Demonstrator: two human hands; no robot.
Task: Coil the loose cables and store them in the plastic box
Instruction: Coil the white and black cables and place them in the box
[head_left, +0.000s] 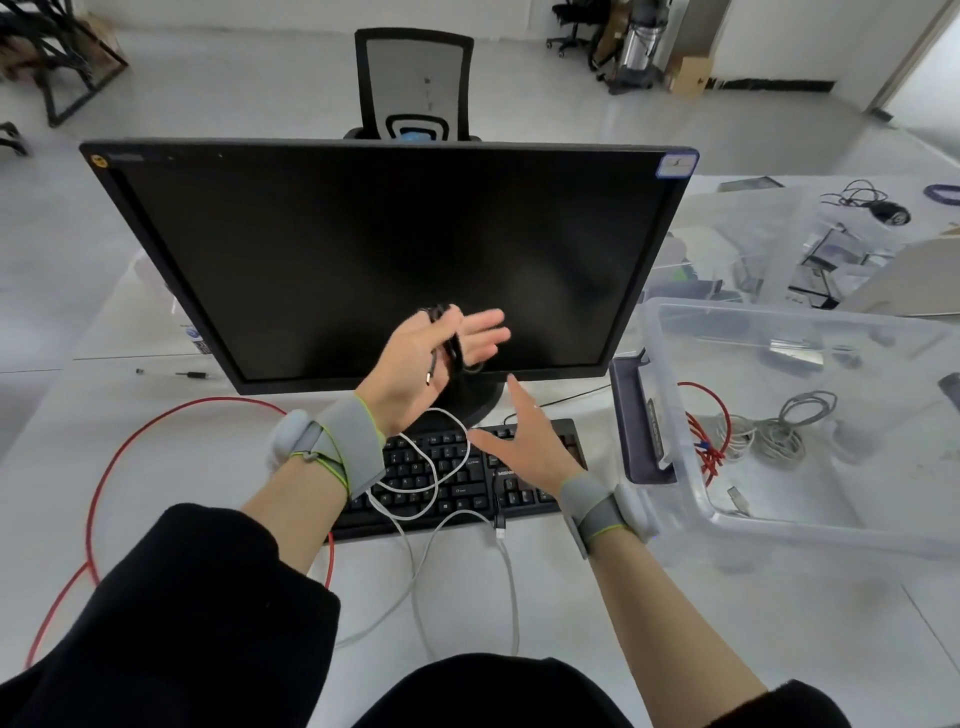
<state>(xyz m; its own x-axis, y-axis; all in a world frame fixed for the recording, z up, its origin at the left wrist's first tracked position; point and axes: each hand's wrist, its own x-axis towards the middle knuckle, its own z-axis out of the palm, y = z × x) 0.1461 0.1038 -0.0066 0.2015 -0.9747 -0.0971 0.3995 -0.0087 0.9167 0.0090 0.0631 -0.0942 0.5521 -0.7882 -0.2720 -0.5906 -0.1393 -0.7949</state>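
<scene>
My left hand (415, 364) is raised in front of the monitor with its fingers straight. A black cable (453, 345) is looped around its palm, and the plug end lies across the palm. My right hand (524, 441) hovers over the keyboard with its fingers spread and holds nothing. A loose white cable (431, 467) lies over the keyboard and runs down toward the table's front edge. A long red cable (119, 452) curves over the table at the left. The clear plastic box (675, 332) stands at the right, holding a coiled red cable (706, 447) and a coiled grey cable (789, 426).
A black monitor (363, 249) stands at the table's middle, with a black keyboard (457, 473) in front of it. Clear lids and small items (831, 249) lie at the back right. An office chair (415, 83) stands behind the monitor.
</scene>
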